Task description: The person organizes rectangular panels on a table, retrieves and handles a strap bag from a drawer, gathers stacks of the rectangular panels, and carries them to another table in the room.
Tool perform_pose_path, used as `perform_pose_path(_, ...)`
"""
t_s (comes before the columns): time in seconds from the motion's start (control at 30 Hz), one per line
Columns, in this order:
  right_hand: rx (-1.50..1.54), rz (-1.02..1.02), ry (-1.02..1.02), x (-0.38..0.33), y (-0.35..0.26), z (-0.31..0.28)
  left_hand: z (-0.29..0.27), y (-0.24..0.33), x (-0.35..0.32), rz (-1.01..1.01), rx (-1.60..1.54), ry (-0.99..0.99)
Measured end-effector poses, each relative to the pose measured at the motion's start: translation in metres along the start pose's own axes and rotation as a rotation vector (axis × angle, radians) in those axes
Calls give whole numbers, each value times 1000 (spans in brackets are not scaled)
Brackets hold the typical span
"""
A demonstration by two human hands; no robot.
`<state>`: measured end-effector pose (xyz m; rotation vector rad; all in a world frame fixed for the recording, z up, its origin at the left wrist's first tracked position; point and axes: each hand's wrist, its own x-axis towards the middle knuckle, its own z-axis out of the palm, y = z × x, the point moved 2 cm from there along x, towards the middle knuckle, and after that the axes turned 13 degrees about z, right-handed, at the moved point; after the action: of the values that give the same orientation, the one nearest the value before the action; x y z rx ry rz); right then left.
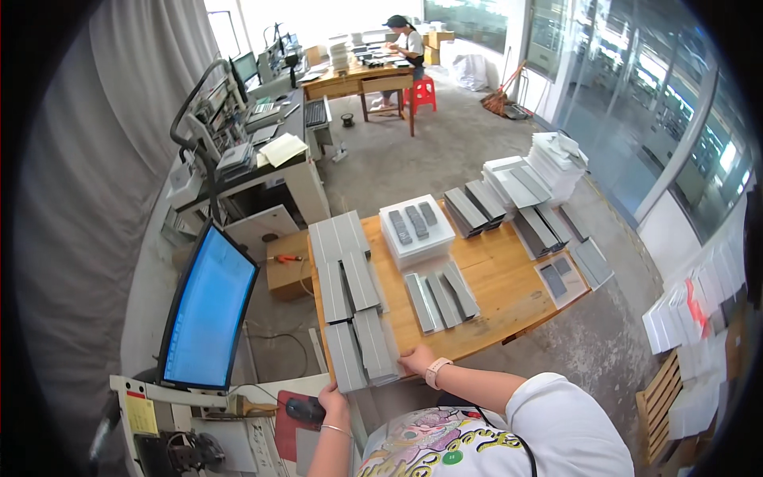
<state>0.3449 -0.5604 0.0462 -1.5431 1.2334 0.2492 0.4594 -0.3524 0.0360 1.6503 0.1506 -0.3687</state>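
On the left edge of the wooden table [493, 300] lie stacks of flat grey strips, set side by side on see-through sheets. At the near stack of grey strips [355, 350], my left hand [334, 404] grips the lower left corner, its fingertips partly hidden at the edge. My right hand [416, 361] pinches the right side of this same stack near its sheet. Beyond it sit more grey strips [340, 237]. Several separate grey strips [442, 296] stand in the middle of the table, beside a white stack of trays [416, 238] with dark grey pieces on top.
More grey strips [475, 208] and white tray stacks [556, 168] fill the table's far end. A lit monitor [211, 306] and a mouse [304, 409] are at my left. Stacked white trays [675, 318] stand right. A person [405, 44] sits at a far table.
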Motion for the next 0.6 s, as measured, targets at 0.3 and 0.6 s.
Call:
perform_pose_path(0.3, 39, -25, 26, -11, -8, -4, 3, -4, 4, 29, -22, 116)
perform_pose_path(0.6, 55, 17, 4, -38, -24, -13, -4, -10, 1, 128, 65, 122)
